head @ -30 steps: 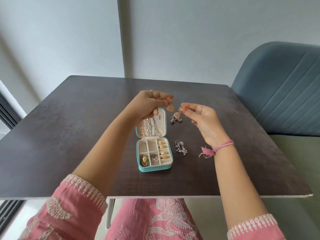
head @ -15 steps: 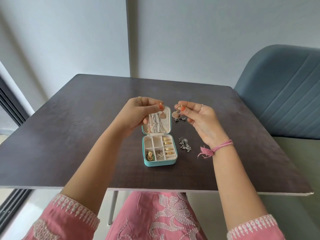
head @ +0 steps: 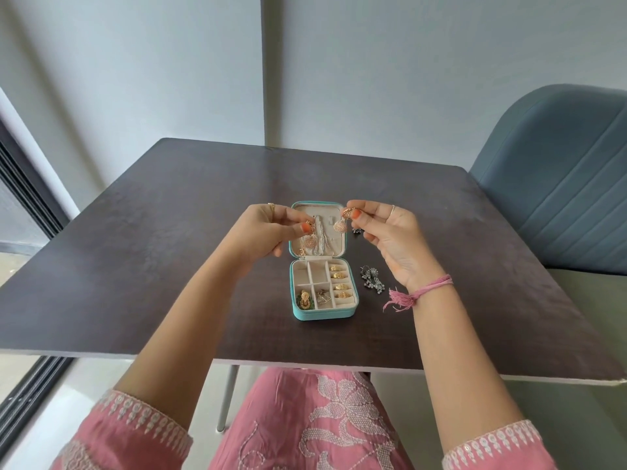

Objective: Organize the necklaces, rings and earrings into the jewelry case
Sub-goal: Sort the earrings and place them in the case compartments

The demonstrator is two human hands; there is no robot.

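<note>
1. Hands first: the left hand (head: 268, 232) pinches a rose-gold earring (head: 309, 239) between thumb and fingertips, and the piece dangles in front of the left part of the open lid (head: 319, 232).
2. The right hand (head: 390, 242) pinches a matching second earring (head: 340, 225) the same way; it hangs in front of the lid's right part.
3. The teal jewelry case (head: 324, 313) lies open on the dark table (head: 135, 259), near the middle, with its lid standing up on the far side.
4. Silver necklaces (head: 320, 237) hang inside the lid.
5. Gold rings (head: 339, 283) sit in the slotted column on the right side of the tray.
6. A gold and green earring (head: 303, 299) fills the near left compartment, and a small silver piece (head: 322, 296) lies in the compartment just right of it; the far compartments look bare.
7. Silver earrings (head: 371, 281) lie on the table just right of the case, below the right hand.
8. Another small dark piece (head: 356, 230) shows on the table beside the lid, mostly hidden by the right fingers.
9. A pink thread bracelet (head: 424, 291) circles the right wrist.
10. A blue chair (head: 559, 184) stands at the table's far right.
</note>
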